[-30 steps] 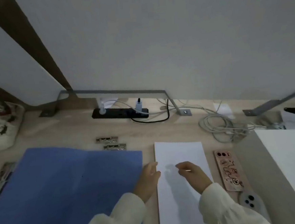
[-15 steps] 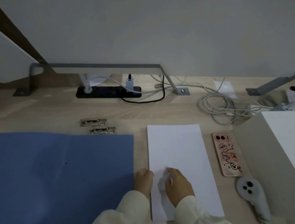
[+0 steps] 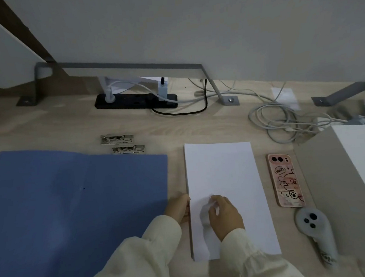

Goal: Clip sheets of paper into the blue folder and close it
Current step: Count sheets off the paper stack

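Pinching up the top sheet at centre frame, the right hand (image 3: 224, 216) has its fingertips (image 3: 213, 199) closed on a small raised curl of paper near the left edge of the paper stack (image 3: 224, 178). That stack lies flat on the wooden desk (image 3: 67, 127), just right of centre, its long side running away from the camera. Over at the stack's left edge, the left hand (image 3: 179, 208) presses against the side of the sheets with fingers curled; whether it actually grips any paper there, I cannot tell.

Filling the lower left of the frame is the blue folder (image 3: 73, 201), lying open and flat, its right edge just beside the left hand and apart from the paper. Just beyond the folder's far edge sit 2 metal clips (image 3: 123, 143), staggered one behind the other, the nearer one touching or nearly touching the folder's edge.

Right of the paper, a pink phone (image 3: 286, 180) lies face down with a cartoon case showing. Below it, at lower right, rests a grey controller (image 3: 315, 226) with 3 dark buttons. At upper centre a black power strip (image 3: 135, 100) sits against the wall under a grey metal bracket, and a loose coil of pale cables (image 3: 280, 119) lies at upper right.
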### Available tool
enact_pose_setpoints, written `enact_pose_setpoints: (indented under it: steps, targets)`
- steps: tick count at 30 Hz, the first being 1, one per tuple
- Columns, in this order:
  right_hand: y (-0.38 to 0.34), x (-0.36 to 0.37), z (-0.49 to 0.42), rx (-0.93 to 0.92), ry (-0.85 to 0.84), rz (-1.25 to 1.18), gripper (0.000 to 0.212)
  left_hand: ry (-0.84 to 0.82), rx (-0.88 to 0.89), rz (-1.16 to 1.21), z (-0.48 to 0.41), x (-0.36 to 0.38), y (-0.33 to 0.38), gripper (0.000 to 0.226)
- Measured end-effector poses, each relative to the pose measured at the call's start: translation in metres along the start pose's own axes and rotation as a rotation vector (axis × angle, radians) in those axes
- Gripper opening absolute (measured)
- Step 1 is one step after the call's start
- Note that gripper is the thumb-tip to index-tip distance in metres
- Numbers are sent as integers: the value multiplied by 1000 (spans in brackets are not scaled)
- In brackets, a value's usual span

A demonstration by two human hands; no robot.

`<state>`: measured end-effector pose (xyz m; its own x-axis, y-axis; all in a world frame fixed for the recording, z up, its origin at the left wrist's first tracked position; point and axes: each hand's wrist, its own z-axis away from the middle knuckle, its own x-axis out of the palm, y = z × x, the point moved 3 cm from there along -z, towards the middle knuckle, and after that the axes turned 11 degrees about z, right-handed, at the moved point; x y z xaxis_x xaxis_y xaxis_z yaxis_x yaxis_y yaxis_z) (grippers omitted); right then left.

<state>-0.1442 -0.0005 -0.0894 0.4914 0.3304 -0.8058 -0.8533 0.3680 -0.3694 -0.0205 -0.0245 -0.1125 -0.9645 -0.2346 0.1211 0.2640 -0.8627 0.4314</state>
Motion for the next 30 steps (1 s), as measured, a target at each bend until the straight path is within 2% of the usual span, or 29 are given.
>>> enact_pose_setpoints:
  steps: [4,10,15,19,22,30]
  targets:
    - [-1,1,-1,3,11,-11,34,5,-11,144,-2,-9,-5,25]
    - [-2,2,-1,21,6,-16,33,-60,17,-29,-2,-3,-4,26]
    - [-7,2,-1,86,-9,-121,45,-214,65,97,13,-2,-19,23]
    - [-4,0,-2,114,-6,-186,35,-267,72,143,13,-5,-30,30]
    - [-4,-1,-4,113,-5,-209,29,-282,76,107,11,-7,-29,31]
    - [-8,3,-6,113,9,-182,32,-288,75,99,13,-7,-24,32]
